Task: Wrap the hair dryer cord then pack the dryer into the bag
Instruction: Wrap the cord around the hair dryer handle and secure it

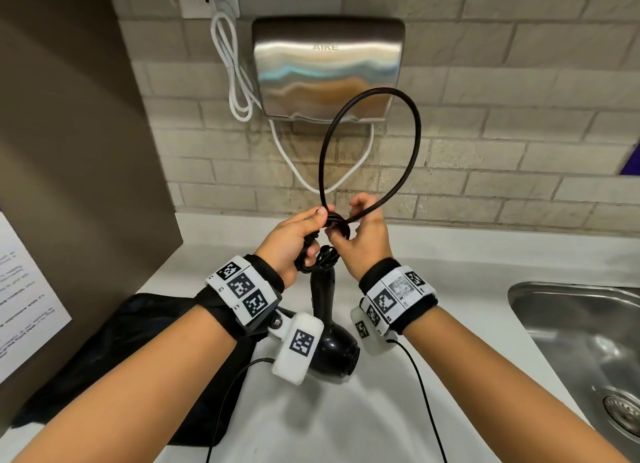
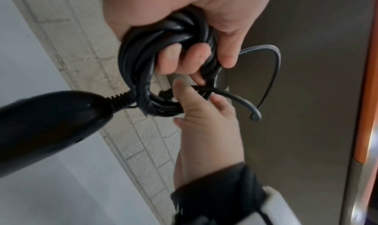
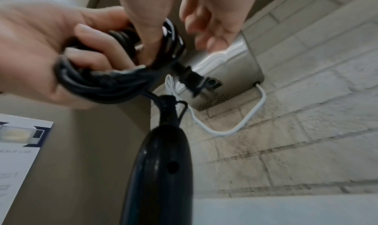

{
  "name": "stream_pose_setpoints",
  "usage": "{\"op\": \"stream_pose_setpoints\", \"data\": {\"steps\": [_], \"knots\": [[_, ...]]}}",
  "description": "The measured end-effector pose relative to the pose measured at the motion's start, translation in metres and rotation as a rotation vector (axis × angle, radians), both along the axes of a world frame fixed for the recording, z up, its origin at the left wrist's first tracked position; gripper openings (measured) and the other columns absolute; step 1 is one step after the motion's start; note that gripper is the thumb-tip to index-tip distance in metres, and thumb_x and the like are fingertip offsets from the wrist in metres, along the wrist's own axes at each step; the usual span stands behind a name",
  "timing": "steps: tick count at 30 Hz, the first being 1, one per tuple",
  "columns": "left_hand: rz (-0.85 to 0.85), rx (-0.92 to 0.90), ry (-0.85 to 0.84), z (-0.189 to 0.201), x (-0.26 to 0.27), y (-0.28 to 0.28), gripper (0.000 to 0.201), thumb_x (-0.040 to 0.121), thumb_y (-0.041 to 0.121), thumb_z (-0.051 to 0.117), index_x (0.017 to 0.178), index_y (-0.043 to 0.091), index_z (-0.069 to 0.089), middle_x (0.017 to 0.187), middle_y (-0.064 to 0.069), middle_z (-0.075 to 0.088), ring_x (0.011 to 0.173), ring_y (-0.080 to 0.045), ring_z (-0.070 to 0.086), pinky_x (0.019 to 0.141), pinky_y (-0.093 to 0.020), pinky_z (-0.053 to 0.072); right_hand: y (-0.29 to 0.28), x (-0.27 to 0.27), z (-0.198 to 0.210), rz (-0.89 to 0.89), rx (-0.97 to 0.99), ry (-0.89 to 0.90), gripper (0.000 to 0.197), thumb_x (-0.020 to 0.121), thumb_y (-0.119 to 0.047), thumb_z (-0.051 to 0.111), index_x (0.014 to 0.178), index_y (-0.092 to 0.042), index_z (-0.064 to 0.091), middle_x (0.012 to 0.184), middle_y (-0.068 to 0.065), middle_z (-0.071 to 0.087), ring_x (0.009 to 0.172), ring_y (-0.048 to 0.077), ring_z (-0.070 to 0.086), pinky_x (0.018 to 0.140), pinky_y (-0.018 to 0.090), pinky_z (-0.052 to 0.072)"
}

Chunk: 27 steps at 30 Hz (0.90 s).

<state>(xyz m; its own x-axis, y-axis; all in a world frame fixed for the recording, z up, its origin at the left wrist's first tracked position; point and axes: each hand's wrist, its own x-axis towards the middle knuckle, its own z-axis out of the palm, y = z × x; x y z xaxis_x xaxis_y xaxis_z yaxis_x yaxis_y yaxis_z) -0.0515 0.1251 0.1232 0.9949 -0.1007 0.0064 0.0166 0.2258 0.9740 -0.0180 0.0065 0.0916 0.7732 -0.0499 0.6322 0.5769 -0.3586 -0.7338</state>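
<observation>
Both hands work above the counter point(image 1: 433, 275): left hand point(image 1: 289, 242) grips the coiled cord point(image 1: 372, 144), right hand point(image 1: 360, 241) pinches its free loop; hair dryer point(image 1: 329, 324) hangs below them; bag point(image 1: 114, 355) lies at the counter's left edge

The hair dryer point(image 1: 334, 348) is glossy black plastic, smooth, with highlights along its handle. Its cord point(image 1: 372, 147) looks like smooth black rubber with a dull sheen. The bag point(image 1: 114, 351) on the near left is matt black cloth. The counter point(image 1: 433, 254) is smooth and white. The wall dryer point(image 1: 327, 67) is brushed metal, the sink point(image 1: 585, 327) on the right shiny steel, the far wall point(image 1: 519, 133) rough pale brick.
</observation>
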Motion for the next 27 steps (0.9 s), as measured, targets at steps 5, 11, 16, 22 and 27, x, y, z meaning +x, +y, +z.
{"op": "stream_pose_setpoints", "data": {"steps": [5,11,16,22,27], "knots": [[-0.075,-0.03,-0.016,0.003,-0.003,0.001,0.026,0.096,0.02,0.043,0.114,0.03,0.059,0.077,0.007,0.055,0.038,-0.004,0.032,0.037,-0.016,0.024,-0.002,0.005,0.003,0.233,-0.158,0.091,0.035,0.085,0.002,0.046,0.118,-0.008,0.049,0.085,0.001,0.061,0.077,0.003,0.059,0.076,0.015,0.047],[-0.042,-0.135,0.048,0.008,0.0,0.008,0.02,0.098,0.023,0.039,0.099,0.029,0.059,0.085,0.002,0.057,0.034,-0.002,0.03,0.038,-0.014,0.021,-0.038,0.008,-0.017,0.273,-0.465,0.043,0.037,0.079,-0.028,0.051,0.109,-0.007,0.053,0.08,-0.005,0.049,0.064,0.012,0.046,0.061,0.018,0.038],[-0.034,-0.18,0.081,0.005,0.001,0.005,0.019,0.098,0.024,0.039,0.093,0.026,0.057,0.082,0.001,0.06,0.032,-0.003,0.029,0.038,-0.013,0.021,-0.076,0.031,-0.061,0.097,-0.624,0.305,0.025,0.09,-0.002,0.042,0.105,-0.009,0.06,0.101,0.012,0.06,0.09,0.028,0.057,0.079,0.025,0.04],[-0.076,-0.232,0.069,0.004,0.002,0.004,0.018,0.096,0.026,0.043,0.089,0.028,0.059,0.071,0.005,0.066,0.034,-0.003,0.031,0.036,-0.012,0.025,-0.106,0.04,-0.115,-0.088,-0.715,0.869,0.032,0.091,-0.001,0.035,0.084,-0.022,0.058,0.08,0.006,0.054,0.071,0.023,0.049,0.066,0.026,0.04],[-0.08,-0.177,0.038,0.006,0.0,0.002,0.017,0.096,0.025,0.043,0.092,0.026,0.06,0.07,0.004,0.065,0.034,-0.004,0.032,0.035,-0.013,0.024,-0.089,0.03,-0.082,0.024,-0.659,0.749,0.033,0.09,-0.013,0.051,0.122,-0.02,0.053,0.106,0.007,0.06,0.084,0.017,0.052,0.077,0.02,0.039]]}}
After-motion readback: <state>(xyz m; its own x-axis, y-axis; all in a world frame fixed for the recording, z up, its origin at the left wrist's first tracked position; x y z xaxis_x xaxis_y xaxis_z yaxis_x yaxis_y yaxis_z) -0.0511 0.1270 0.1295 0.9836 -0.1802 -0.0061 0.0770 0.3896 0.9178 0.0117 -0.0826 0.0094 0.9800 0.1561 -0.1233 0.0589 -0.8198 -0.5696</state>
